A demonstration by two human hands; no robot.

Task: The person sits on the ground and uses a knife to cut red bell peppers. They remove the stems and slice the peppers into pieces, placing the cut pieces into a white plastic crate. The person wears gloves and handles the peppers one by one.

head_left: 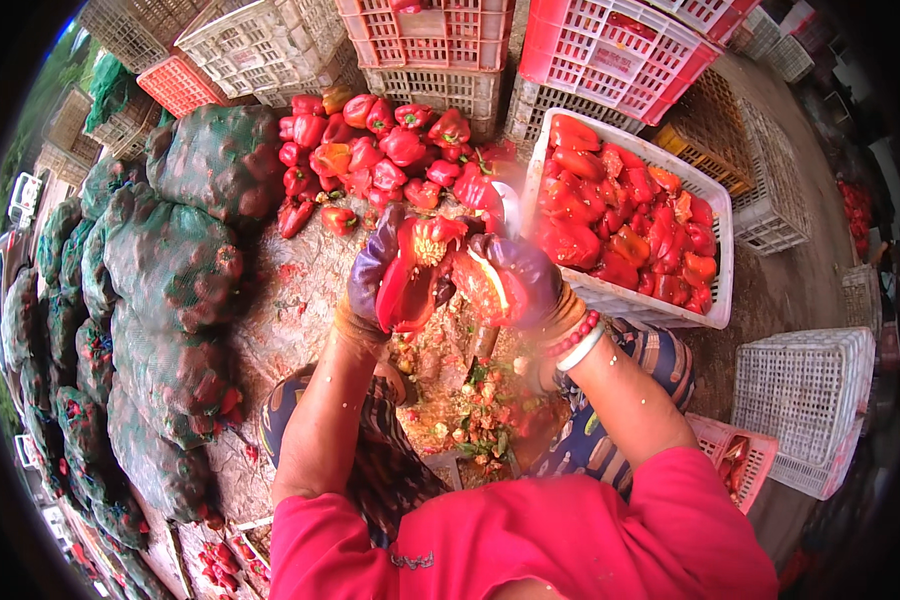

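Observation:
My left hand (pixel 379 270), in a purple glove, grips one part of a split red bell pepper (pixel 412 289), its pale seed core showing. In my gloved right hand (pixel 529 274) is the other part (pixel 487 289), cut side turned up. A knife blade (pixel 507 208) sticks up beside the right hand's fingers; its handle is hidden. Whole red bell peppers (pixel 390 154) lie heaped beyond my hands. At their right, a white plastic crate (pixel 724 247) holds cut red peppers (pixel 630 217). Pepper cores and green stems (pixel 487 409) lie on the ground between my legs.
Green mesh sacks (pixel 172 255) full of peppers are piled on the left. Stacked plastic crates (pixel 431 34) line the far side. On the right stand an upturned white crate (pixel 799 401) and a pink crate (pixel 765 454) with peppers. More peppers (pixel 217 566) lie at the lower left.

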